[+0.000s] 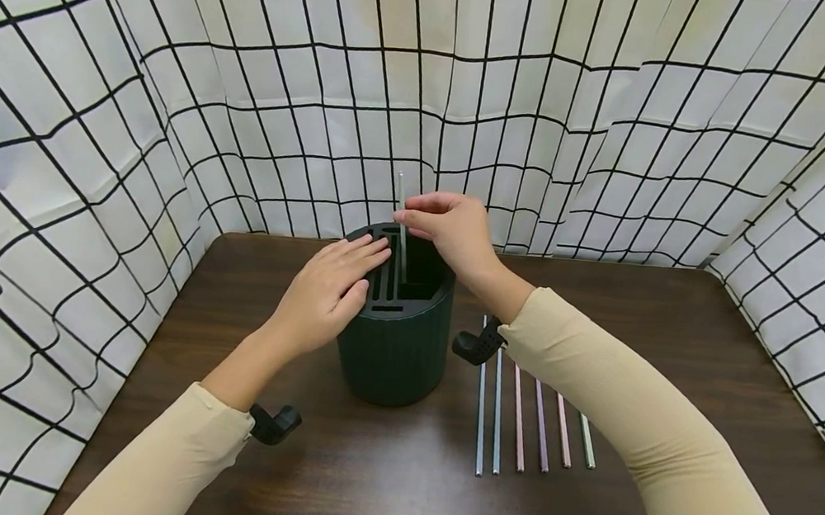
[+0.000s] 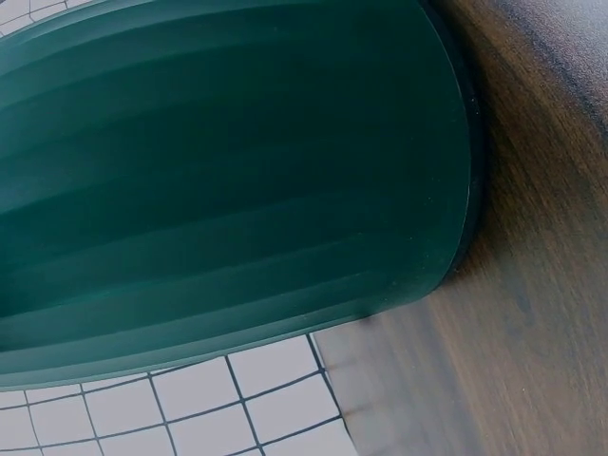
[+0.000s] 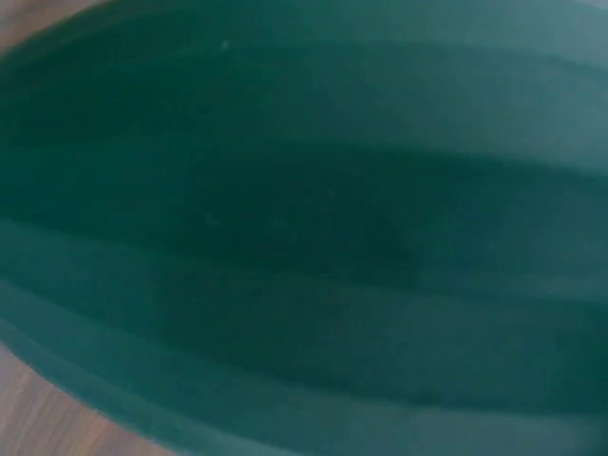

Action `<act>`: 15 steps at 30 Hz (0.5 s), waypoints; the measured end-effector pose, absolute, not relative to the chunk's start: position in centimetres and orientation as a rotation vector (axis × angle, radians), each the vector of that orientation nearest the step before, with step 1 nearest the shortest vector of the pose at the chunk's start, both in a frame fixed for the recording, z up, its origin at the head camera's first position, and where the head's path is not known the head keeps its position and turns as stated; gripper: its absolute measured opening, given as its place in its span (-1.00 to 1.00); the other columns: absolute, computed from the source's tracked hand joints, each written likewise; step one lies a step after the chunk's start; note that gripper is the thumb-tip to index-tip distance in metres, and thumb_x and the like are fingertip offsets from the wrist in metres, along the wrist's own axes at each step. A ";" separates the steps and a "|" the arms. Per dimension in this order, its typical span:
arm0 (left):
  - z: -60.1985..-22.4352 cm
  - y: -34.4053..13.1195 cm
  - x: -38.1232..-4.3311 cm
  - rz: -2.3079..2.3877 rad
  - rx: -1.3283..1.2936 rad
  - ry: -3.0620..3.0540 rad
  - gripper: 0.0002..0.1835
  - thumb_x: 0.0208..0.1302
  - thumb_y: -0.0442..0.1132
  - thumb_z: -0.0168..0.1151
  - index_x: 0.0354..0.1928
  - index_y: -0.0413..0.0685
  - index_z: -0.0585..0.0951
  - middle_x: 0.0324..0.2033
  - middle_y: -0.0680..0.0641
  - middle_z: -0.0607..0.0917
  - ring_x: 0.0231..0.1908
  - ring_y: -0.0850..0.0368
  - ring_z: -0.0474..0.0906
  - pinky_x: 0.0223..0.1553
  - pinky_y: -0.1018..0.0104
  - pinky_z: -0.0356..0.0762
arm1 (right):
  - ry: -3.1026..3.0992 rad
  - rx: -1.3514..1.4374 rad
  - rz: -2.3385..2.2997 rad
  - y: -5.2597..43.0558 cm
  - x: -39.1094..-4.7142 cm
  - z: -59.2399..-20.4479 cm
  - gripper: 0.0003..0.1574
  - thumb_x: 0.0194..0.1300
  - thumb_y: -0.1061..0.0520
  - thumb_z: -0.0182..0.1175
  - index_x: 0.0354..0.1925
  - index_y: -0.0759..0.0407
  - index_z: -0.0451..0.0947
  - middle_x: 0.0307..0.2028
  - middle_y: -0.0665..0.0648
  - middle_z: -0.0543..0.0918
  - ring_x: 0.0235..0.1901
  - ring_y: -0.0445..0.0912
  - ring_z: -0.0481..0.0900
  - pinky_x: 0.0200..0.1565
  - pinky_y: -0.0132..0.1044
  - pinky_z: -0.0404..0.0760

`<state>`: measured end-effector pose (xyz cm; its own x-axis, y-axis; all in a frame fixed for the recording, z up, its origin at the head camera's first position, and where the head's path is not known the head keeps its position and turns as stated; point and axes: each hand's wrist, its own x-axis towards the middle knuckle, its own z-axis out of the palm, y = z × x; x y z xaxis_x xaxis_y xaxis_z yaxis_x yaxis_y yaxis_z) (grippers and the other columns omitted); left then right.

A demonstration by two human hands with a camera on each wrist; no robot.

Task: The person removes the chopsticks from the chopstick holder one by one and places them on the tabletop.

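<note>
A dark green, round utensil holder (image 1: 393,363) stands on the table, its black top cut with narrow slots and one large opening. My left hand (image 1: 323,290) rests on the left of its top, fingers extended over the slots. With thumb and fingertips, my right hand (image 1: 452,228) pinches a pale greenish chopstick (image 1: 401,190). It stands nearly upright, its lower part reaching down into the large opening, where its end is hidden. The holder's ribbed green wall (image 2: 237,180) fills most of the left wrist view; the same wall (image 3: 304,218) fills the right wrist view, blurred.
Several chopsticks (image 1: 540,436) in blue, pink, purple and pale green lie side by side right of the holder, partly under my right forearm. The brown wooden table (image 1: 375,486) ends at the back against a white curtain (image 1: 473,89) with black grid lines, which also flanks both sides.
</note>
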<state>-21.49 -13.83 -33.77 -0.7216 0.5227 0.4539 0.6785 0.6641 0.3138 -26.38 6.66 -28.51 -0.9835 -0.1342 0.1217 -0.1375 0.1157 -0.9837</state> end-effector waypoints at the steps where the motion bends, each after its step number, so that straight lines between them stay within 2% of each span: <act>1: -33.8 -13.8 -21.5 -0.673 -0.955 -2.557 -0.47 0.42 -0.22 -0.14 0.38 -0.10 0.45 0.40 -0.08 0.45 0.48 -0.04 0.25 0.55 -0.02 0.05 | -2.361 0.292 2.025 6.6 -26.4 -28.6 -0.65 0.24 0.17 0.37 -0.04 0.34 0.68 -0.02 0.25 0.73 -0.01 -0.01 0.75 0.01 -0.29 0.72; 7: -33.9 -13.8 -21.5 -0.681 -0.958 -2.556 -0.47 0.42 -0.21 -0.14 0.38 -0.10 0.46 0.40 -0.08 0.45 0.48 -0.05 0.25 0.55 -0.03 0.05 | -2.390 0.282 1.970 6.6 -26.0 -28.5 -0.71 0.26 0.14 0.36 -0.09 0.29 0.72 -0.06 0.21 0.76 -0.08 -0.04 0.77 0.00 -0.28 0.73; 12: -33.7 -13.7 -21.6 -0.678 -0.955 -2.559 -0.47 0.43 -0.20 -0.15 0.39 -0.10 0.45 0.40 -0.08 0.45 0.48 -0.05 0.24 0.55 -0.03 0.04 | -2.236 0.338 2.080 7.4 -25.3 -27.4 -0.69 0.26 0.17 0.35 -0.07 0.33 0.70 -0.09 0.21 0.77 -0.12 -0.12 0.77 0.04 -0.26 0.71; 15: -33.7 -13.7 -21.5 -0.677 -0.945 -2.571 -0.46 0.43 -0.20 -0.16 0.40 -0.09 0.44 0.41 -0.08 0.44 0.49 -0.05 0.23 0.55 -0.04 0.03 | -2.130 0.394 2.095 8.1 -24.7 -26.7 -0.67 0.26 0.18 0.35 -0.05 0.35 0.69 -0.17 0.14 0.78 -0.21 -0.19 0.76 0.02 -0.27 0.72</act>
